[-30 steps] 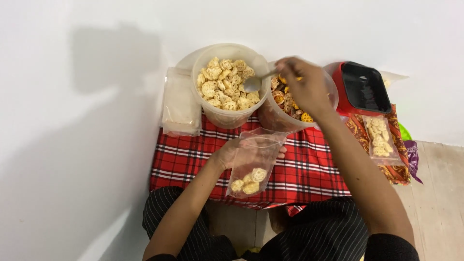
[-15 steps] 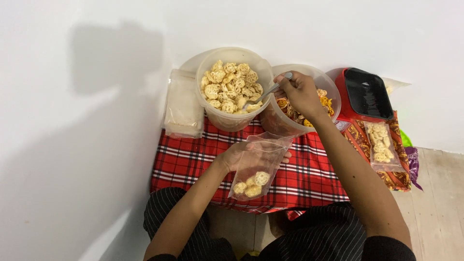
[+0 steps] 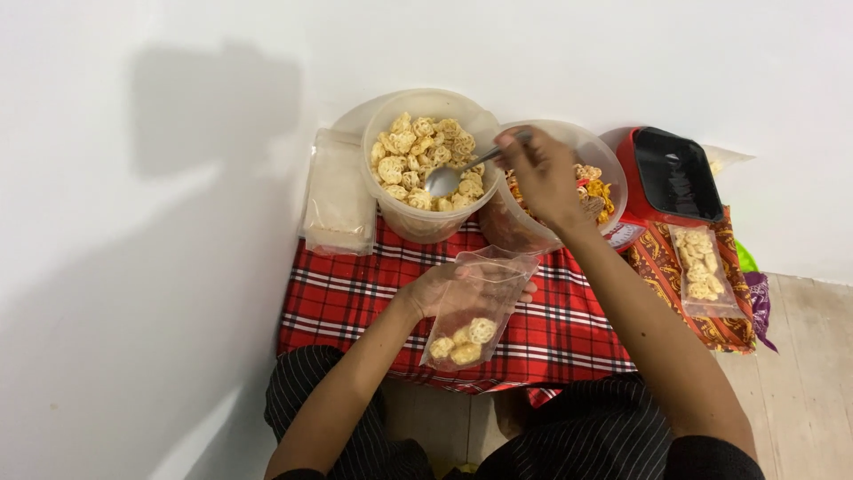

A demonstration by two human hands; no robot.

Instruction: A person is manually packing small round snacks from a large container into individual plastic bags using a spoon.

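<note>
**Spoon in the cracker tub, bag held ready**

A white wall [image 3: 178, 267] fills most of what I see, and against it sits a low surface draped in a red plaid cloth [image 3: 355, 302], close to the seated person's knees so everything falls within arm's reach. On the cloth two clear tubs stand touching side by side: the left tub [image 3: 418, 227] heaped with pale flower-shaped crackers [image 3: 410, 156], the right tub [image 3: 597, 151] holding a darker, orange-brown mix and partly hidden by the arm. Right of them stands a red appliance with a black tray [image 3: 680, 173], just beside the second tub. A stack of flat clear bags [image 3: 338, 191] leans at the far left, handy for the next taking. Over at the right a filled bag of crackers [image 3: 697, 262] lies on a patterned brown cloth [image 3: 657, 267], set apart from the open tubs.

The left hand [image 3: 444, 289] holds a small clear bag [image 3: 475, 307] low in front of the tubs, fingers curled around its upper part to keep the mouth up and open; a few crackers sit at its bottom. The right hand [image 3: 542, 173] reaches over the right tub, fingers pinched together on the handle of a metal spoon [image 3: 444, 180], whose bowl rests on the pale crackers in the left tub.
</note>
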